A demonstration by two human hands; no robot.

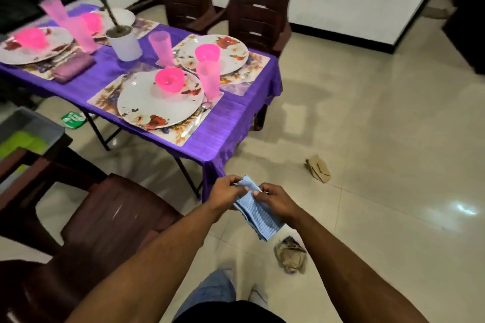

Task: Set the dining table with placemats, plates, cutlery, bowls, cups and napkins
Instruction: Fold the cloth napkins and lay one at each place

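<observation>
Low in the centre of the frame, the left hand [225, 193] and the right hand [275, 199] both pinch a folded light-blue napkin [258, 211] with curled fingers, holding it in the air over the tiled floor [380, 118], apart from the table; its lower end hangs down between the wrists. In the upper left stands the table [217, 136] under a purple cloth; on it lie floral placemats with flowered plates, pink bowls, pink cups and cutlery; a purple napkin [73, 65] lies beside the far-left plate [34, 46]; a white pot plant [123, 43] stands mid-table; two dark chairs stand behind.
</observation>
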